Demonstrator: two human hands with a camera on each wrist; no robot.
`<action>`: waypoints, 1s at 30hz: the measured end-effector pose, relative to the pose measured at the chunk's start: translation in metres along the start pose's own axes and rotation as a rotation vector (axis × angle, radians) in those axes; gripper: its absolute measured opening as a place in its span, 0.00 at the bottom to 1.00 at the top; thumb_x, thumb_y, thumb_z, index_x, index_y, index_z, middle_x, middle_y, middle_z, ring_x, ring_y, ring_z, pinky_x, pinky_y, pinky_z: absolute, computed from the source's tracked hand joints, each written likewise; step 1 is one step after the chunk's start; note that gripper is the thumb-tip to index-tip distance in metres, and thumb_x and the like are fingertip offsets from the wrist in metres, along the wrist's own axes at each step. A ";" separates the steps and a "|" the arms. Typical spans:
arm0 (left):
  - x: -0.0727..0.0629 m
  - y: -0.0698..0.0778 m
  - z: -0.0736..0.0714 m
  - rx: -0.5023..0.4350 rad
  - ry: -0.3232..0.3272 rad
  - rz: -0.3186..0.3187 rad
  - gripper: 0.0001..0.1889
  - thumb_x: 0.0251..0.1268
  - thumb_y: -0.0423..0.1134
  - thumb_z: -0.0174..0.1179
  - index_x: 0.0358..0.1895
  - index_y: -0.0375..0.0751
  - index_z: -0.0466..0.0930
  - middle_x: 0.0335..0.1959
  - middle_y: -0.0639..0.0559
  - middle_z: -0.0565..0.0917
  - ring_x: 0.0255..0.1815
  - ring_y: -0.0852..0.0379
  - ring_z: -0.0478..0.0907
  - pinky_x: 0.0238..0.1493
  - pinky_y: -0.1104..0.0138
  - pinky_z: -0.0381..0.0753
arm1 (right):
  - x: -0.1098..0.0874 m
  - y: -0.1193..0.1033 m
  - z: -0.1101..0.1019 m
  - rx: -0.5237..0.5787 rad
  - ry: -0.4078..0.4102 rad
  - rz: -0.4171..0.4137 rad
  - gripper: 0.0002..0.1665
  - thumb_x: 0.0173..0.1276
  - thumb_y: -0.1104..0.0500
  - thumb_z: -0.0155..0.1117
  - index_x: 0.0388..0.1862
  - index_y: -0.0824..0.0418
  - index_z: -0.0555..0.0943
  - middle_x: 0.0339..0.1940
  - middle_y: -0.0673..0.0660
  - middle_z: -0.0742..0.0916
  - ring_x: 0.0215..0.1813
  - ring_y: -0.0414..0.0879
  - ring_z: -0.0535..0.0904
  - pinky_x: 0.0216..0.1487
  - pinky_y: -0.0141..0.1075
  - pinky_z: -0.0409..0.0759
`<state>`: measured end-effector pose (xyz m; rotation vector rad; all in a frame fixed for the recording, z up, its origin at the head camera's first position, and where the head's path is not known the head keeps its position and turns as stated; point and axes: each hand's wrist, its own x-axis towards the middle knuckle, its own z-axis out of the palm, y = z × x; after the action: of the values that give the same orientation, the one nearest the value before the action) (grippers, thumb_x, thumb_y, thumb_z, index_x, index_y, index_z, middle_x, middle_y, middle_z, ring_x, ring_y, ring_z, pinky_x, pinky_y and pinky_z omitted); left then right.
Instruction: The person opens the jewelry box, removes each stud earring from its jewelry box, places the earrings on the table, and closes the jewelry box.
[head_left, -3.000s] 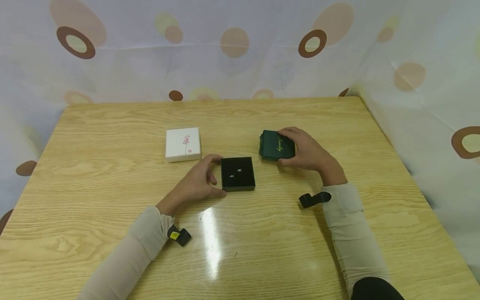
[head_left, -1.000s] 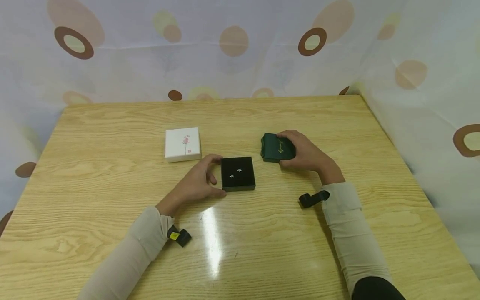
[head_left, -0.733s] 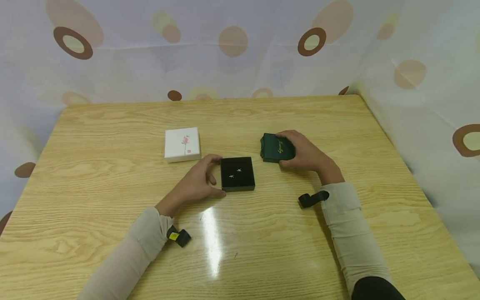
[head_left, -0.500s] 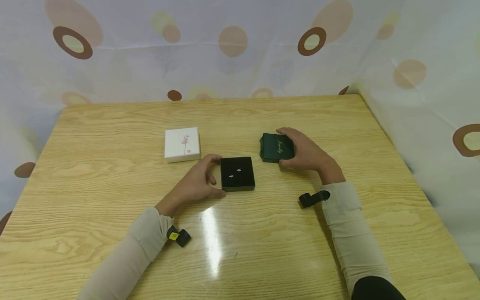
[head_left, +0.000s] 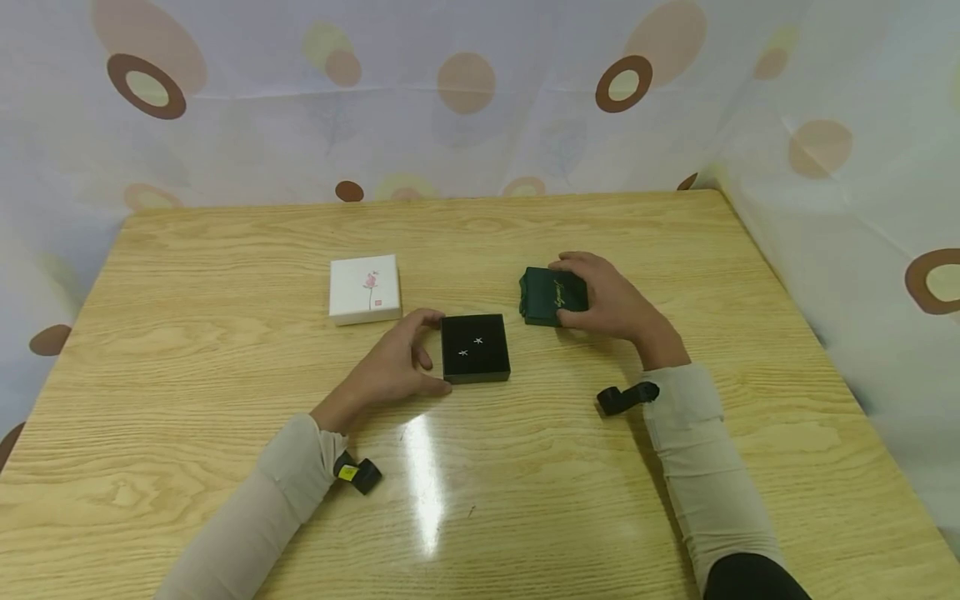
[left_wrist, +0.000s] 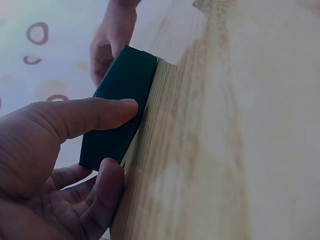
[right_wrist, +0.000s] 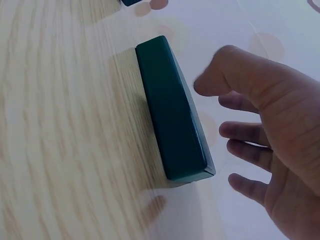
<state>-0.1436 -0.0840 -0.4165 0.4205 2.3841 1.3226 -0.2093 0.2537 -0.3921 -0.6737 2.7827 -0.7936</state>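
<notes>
A dark green jewelry box base with a black insert and two small star-shaped earrings sits mid-table. My left hand holds its left edge, thumb on the near side in the left wrist view and fingers round toward the far side. To the right lies the dark green box lid, gold lettering up and a ribbon bow on its left side. My right hand hovers over the lid's right part. In the right wrist view, thumb and fingers stand apart from the lid, holding nothing.
A white square box with a pink flower print stands behind and left of the base. All of it rests on a wooden table. A patterned curtain hangs along the back and right sides.
The lid shifted slightly nearer and now lies flat. My right hand's fingers have since spread and come off it, rising a little. My left hand and the base stay put.
</notes>
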 end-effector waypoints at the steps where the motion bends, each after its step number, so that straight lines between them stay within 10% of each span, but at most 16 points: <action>1: 0.000 0.000 0.000 0.000 -0.001 -0.001 0.50 0.43 0.35 0.79 0.73 0.44 0.60 0.50 0.43 0.78 0.40 0.53 0.76 0.41 0.64 0.76 | 0.000 -0.001 0.001 -0.004 0.010 -0.005 0.36 0.64 0.58 0.67 0.71 0.63 0.70 0.77 0.67 0.65 0.79 0.65 0.56 0.74 0.63 0.58; 30: 0.000 0.001 0.000 -0.012 -0.001 -0.002 0.50 0.44 0.35 0.79 0.73 0.45 0.60 0.51 0.44 0.78 0.41 0.53 0.76 0.42 0.64 0.76 | 0.005 -0.039 0.012 -0.080 0.109 -0.185 0.21 0.63 0.56 0.72 0.54 0.61 0.83 0.70 0.63 0.75 0.74 0.61 0.65 0.72 0.60 0.64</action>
<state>-0.1434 -0.0841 -0.4158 0.4155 2.3741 1.3341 -0.1957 0.2158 -0.3816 -0.9409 2.8945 -0.7762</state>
